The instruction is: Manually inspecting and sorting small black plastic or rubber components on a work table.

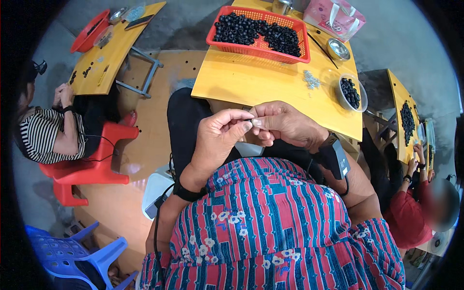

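Observation:
My left hand [223, 137] and my right hand [280, 123] meet in front of my lap, just off the near edge of the yellow table [241, 79]. Fingertips of both pinch one small black piece [249, 120], mostly covered by the thumbs and forefingers. Its exact shape does not show. Beyond my hands, a red plastic basket [258, 50] holds many small black ring-like parts [237, 29]. To the right stands a clear round tub [360, 104] with more black parts [350, 92]. A small heap of shiny, pale thin pieces [311, 79] lies between basket and tub.
A metal bowl [338, 50], a dark stick [322, 50] and a pink bag [334, 18] are at the table's far right. Co-workers sit at yellow tables on both sides, one on a red stool [92, 162]. A blue chair [77, 256] stands at lower left.

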Motion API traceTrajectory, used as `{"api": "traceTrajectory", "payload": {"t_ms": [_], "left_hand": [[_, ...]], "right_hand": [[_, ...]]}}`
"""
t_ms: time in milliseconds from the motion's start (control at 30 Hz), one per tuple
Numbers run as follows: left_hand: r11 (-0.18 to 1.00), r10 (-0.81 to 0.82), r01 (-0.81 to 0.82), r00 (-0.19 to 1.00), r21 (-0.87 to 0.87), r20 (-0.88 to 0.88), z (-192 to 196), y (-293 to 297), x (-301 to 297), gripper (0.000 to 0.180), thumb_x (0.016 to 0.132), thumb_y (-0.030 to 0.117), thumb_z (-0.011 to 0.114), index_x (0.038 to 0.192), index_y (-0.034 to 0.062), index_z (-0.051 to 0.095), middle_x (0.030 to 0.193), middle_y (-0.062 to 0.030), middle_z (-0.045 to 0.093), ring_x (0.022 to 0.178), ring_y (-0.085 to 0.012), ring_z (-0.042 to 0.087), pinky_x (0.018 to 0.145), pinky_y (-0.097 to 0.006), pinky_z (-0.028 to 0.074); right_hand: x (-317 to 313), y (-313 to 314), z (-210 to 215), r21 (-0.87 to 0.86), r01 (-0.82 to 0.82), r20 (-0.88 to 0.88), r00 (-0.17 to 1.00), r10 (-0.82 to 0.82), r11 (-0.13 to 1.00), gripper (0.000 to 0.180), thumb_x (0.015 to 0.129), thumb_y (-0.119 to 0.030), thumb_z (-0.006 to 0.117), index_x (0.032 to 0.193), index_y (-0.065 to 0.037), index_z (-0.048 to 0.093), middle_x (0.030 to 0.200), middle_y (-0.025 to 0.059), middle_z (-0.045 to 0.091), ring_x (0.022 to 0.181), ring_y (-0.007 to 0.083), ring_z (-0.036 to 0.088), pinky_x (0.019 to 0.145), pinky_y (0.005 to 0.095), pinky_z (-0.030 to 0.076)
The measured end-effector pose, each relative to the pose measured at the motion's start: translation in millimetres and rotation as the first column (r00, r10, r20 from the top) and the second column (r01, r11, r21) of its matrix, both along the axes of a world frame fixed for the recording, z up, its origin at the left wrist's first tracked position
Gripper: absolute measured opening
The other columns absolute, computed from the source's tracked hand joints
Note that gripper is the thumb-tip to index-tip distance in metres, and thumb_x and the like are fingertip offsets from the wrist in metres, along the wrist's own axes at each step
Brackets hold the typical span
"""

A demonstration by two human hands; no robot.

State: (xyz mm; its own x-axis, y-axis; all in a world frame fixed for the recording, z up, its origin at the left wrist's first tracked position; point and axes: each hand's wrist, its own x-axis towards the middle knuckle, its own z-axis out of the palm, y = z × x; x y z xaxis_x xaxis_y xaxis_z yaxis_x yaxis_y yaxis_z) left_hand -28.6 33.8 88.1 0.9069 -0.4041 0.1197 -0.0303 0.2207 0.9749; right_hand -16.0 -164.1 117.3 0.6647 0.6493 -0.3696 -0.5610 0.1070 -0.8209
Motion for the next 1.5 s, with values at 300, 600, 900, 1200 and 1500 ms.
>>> {"api": "traceTrajectory", "payload": {"t_ms": [300,600,900,1200,1500], "left_hand": [[0.927,-0.173,0.035,0.923,-0.373,-0.344,-10,8,-5,0.014,0.091,0.008,0.056,0.105,0.0034,0.056,0.088,-0.0055,0.061,0.071,-0.009,0.057,0.068,-0.023,0.051],[0.827,-0.305,0.047,0.875,-0.56,-0.375,-21,6,-4,0.014,0.093,0.012,0.054,0.107,0.0083,0.053,0.099,-0.0048,0.061,0.089,-0.0113,0.058,0.08,-0.028,0.048],[0.839,-0.332,0.056,0.842,-0.542,-0.426,-19,2,-5,0.022,0.094,0.016,0.055,0.114,0.0107,0.051,0.105,-0.0022,0.059,0.094,-0.0119,0.056,0.082,-0.028,0.047],[0.855,-0.39,0.119,0.788,-0.504,-0.476,-31,7,-6,0.021,0.094,0.015,0.054,0.113,0.0072,0.054,0.093,0.0005,0.058,0.082,-0.0088,0.055,0.077,-0.027,0.049],[0.874,-0.354,0.111,0.812,-0.473,-0.463,-33,0,-5,0.009,0.094,0.015,0.054,0.101,0.0097,0.053,0.082,0.0001,0.052,0.073,-0.0083,0.049,0.071,-0.025,0.046]], "right_hand": [[-20,14,11,-0.131,0.323,0.413,0.877,-0.245,0.937,0.014,0.092,-0.012,0.056,0.104,-0.005,0.057,0.078,-0.0016,0.055,0.063,0.0042,0.049,0.055,0.0178,0.041],[-27,29,-9,0.008,0.403,0.584,0.741,-0.331,0.915,0.032,0.075,0.01,0.069,0.104,-0.002,0.062,0.084,-0.0018,0.052,0.078,0.0052,0.054,0.072,0.0176,0.048],[-28,25,2,-0.188,0.547,0.89,0.447,-0.094,0.816,0.027,0.075,-0.002,0.071,0.102,-0.009,0.068,0.08,0.0012,0.055,0.071,0.0119,0.05,0.066,0.0258,0.045],[-30,19,-7,-0.206,0.468,0.9,0.435,-0.021,0.859,0.016,0.082,-0.006,0.065,0.097,-0.006,0.064,0.082,0.0072,0.055,0.078,0.0197,0.056,0.071,0.0296,0.047],[-21,-20,-33,-0.303,0.733,0.918,0.396,-0.02,0.609,0.017,0.075,-0.007,0.068,0.092,-0.004,0.066,0.079,0.0127,0.058,0.074,0.0285,0.059,0.068,0.0338,0.049]]}}
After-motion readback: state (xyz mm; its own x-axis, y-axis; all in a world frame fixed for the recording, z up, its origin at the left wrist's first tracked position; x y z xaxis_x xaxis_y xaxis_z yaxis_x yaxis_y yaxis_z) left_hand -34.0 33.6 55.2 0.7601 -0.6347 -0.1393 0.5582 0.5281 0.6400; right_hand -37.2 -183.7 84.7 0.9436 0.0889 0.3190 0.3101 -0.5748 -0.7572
